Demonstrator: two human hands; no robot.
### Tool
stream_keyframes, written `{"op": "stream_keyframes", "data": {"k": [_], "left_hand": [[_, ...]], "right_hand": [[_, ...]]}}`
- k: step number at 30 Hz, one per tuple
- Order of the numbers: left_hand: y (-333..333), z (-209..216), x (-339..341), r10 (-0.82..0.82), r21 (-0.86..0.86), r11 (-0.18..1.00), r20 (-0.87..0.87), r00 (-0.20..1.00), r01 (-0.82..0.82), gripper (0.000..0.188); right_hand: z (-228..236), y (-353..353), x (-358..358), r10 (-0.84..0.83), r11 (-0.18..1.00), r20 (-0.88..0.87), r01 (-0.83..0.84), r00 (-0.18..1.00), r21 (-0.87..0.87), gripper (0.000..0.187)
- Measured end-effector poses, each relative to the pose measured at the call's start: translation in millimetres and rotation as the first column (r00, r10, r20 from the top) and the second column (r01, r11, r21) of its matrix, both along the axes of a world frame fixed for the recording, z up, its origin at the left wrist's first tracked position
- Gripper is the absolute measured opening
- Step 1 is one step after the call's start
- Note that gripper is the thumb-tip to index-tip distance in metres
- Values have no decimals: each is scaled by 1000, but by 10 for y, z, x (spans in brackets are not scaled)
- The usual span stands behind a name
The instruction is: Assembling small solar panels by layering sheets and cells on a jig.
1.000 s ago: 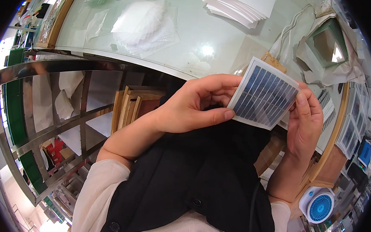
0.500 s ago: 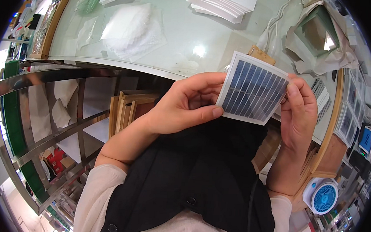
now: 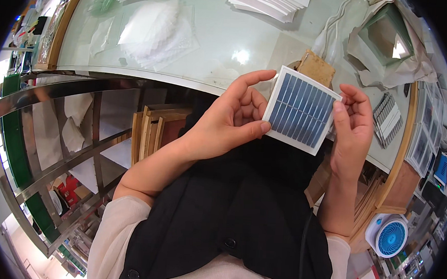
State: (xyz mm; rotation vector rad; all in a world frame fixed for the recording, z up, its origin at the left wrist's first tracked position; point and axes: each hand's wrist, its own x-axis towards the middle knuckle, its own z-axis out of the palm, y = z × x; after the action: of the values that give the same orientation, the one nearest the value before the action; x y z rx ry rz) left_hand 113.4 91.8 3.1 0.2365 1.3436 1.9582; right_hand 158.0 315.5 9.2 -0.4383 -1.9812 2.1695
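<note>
A small solar panel point(image 3: 303, 110) with blue cells and a white frame is held tilted in front of my chest, its cell side showing. My left hand point(image 3: 230, 117) grips its left edge, thumb at the lower left corner and index finger stretched along the upper left. At the right edge, my right hand point(image 3: 353, 129) has its thumb against the frame and its index finger raised off it; the other fingertips are partly hidden. Just beyond the panel a worn tan block point(image 3: 316, 68) sits on the table with white cables point(image 3: 337, 29) beside it.
A pale worktable point(image 3: 214, 42) bears a heap of clear plastic bags point(image 3: 158, 33), a stack of white sheets point(image 3: 267, 3), glass pieces in torn paper point(image 3: 385, 39) and dark lined strips point(image 3: 387, 121). A metal rack point(image 3: 52, 172) stands left; a blue-and-white fan point(image 3: 391, 236) sits right.
The panel has tilted slightly and come a little lower and left. My right hand has loosened, its index finger lifting away from the upper right corner.
</note>
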Motion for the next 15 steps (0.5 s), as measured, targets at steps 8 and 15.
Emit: {"op": "stream_keyframes", "data": {"k": [8,15], "left_hand": [[-1,0,1,3,0,1000,58,998,-3,65],[4,-41,23,9,3,1000,49,999,-9,53]], "right_hand": [[-60,-12,-10,-5,991,1,5,1000,133,29],[-20,5,-6,5,990,24,-9,1000,140,32]]}}
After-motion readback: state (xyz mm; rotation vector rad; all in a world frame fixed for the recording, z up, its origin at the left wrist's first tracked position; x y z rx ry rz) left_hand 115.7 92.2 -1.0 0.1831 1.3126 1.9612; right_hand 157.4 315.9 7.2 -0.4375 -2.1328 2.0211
